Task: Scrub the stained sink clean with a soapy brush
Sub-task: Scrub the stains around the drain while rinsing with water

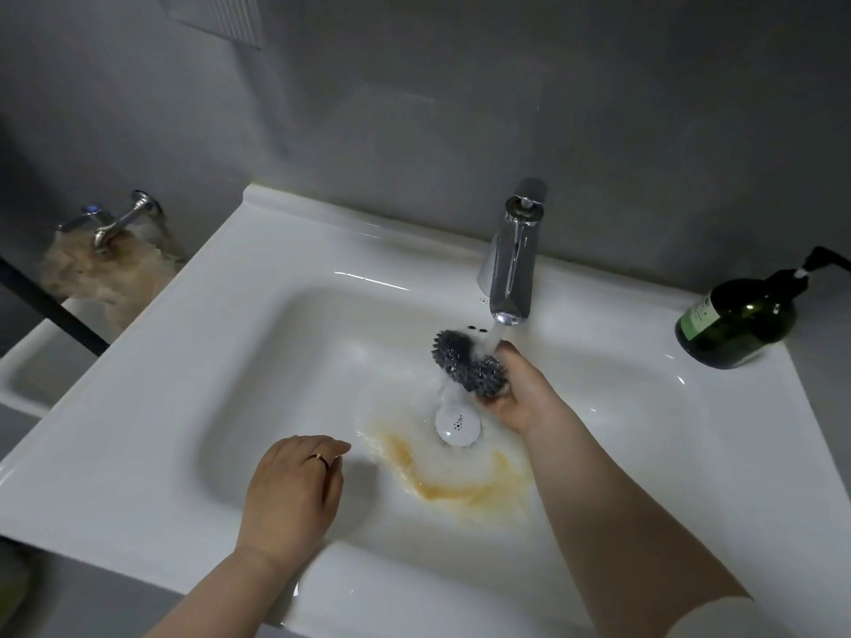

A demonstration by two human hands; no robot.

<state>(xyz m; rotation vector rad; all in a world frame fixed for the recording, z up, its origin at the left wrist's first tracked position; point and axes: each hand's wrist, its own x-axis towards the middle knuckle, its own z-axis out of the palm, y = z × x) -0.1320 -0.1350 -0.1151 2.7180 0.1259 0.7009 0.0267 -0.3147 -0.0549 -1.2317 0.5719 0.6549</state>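
While right hand (pixel 513 393) fingers grip brush (pixel 456 356) under faucet (pixel 506 269), left hand (pixel 292 492) fingers loosely together over sink (pixel 221 361).

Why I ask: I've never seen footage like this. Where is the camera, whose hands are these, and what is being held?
There is no machine here, only a person's two bare hands. The single picture comes from a wide-angle camera worn on the person's head, looking forward and down, so the arms reach in from the bottom edge.

Below them is a white sink. The right hand grips a grey spiky brush under water running from the chrome tap. The left hand, wearing a ring, is open over the basin's near left side and holds nothing.

A brown-orange stain curves along the basin floor on the near side of the white drain plug. A dark green soap bottle with a pump stands on the ledge at the right.
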